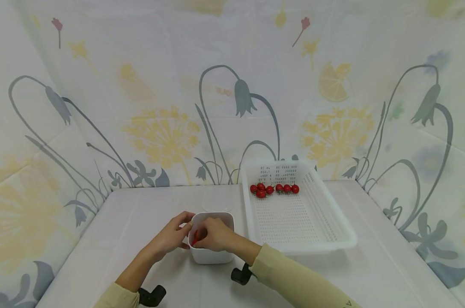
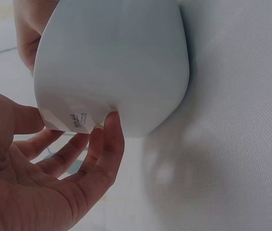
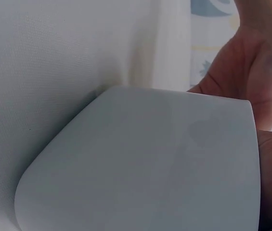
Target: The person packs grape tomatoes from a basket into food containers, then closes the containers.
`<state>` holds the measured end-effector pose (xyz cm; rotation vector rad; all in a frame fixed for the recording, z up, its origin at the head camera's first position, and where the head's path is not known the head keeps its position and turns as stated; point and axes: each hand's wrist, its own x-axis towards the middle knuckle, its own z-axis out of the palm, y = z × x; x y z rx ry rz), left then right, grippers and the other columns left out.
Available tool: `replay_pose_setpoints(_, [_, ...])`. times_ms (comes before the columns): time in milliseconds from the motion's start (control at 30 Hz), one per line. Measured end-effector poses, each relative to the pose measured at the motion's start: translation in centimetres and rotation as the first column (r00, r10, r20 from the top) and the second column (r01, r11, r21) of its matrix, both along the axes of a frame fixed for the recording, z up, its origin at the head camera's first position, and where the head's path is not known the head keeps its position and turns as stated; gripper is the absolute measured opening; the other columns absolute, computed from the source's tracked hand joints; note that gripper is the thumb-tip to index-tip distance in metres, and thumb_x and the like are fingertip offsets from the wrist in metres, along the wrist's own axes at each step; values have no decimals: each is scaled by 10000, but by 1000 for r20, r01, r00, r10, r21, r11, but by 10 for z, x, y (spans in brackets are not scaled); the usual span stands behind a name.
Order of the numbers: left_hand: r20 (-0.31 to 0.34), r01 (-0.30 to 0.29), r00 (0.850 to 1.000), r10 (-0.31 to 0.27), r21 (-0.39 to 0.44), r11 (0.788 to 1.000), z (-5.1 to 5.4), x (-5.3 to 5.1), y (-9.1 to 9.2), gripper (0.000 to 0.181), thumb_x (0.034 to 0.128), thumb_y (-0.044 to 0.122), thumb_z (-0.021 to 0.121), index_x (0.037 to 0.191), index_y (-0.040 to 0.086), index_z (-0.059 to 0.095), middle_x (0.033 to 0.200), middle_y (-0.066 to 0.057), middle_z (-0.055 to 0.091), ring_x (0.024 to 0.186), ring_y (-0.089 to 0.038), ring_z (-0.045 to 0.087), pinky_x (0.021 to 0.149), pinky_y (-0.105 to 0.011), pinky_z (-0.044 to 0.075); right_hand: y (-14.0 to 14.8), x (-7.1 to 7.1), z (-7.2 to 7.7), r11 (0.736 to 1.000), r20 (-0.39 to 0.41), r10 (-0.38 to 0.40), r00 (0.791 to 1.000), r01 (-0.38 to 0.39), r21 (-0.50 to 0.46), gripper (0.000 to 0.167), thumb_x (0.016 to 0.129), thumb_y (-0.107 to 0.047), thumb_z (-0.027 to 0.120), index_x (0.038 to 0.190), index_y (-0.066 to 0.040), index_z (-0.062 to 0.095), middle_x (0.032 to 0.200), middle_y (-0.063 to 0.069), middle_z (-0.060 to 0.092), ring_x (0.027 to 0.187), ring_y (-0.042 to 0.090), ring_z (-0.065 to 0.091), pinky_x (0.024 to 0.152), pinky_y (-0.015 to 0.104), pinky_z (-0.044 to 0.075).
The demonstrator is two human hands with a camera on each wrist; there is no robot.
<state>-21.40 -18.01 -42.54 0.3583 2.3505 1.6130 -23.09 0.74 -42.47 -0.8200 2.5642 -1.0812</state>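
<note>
A white square container (image 1: 212, 256) with rounded corners stands on the table, its mouth facing up. My left hand (image 1: 173, 235) grips its left side; in the left wrist view the thumb is at the rim and curled fingers (image 2: 109, 149) press the outer wall, near small printed text. From the right, my right hand (image 1: 216, 234) reaches down inside with bent fingers. Between its thumb and fingers shows a small, glossy red thing (image 1: 195, 236), partly covered, its kind unclear. In the right wrist view the container's wall (image 3: 150, 159) hides the fingertips.
A white perforated plastic basket (image 1: 342, 226) stands to the right of the container. Several cherry tomatoes (image 1: 260, 193) with green stems lie at its far end. Behind the container is a faint clear outline (image 1: 217, 208) on the white table (image 1: 140, 205). A flower-printed cloth (image 1: 163, 77) hangs at the back.
</note>
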Motion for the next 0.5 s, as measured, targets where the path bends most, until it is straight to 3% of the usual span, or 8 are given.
replay_pose_setpoints(233, [0, 0, 1000, 0, -5, 1000, -1, 0, -1, 342, 1097, 152, 444, 1403, 4, 477, 1412, -260, 483, 975, -288, 656, 744, -462, 631, 2, 0, 6, 999, -27, 32, 999, -32, 15, 70, 855, -111, 823, 875, -72, 769, 714, -79, 682, 665, 4, 564, 625, 165, 487])
replay_pose_setpoints(500, [7, -19, 1000, 20, -18, 1000, -1, -1, 1, 332, 1096, 150, 452, 1400, 20, 486, 1404, -247, 501, 1020, -333, 666, 751, -449, 635, 18, 2, 35, 997, -70, 11, 997, -5, 79, 185, 877, -168, 806, 1009, -47, 761, 826, -50, 694, 770, 72, 577, 702, 215, 501])
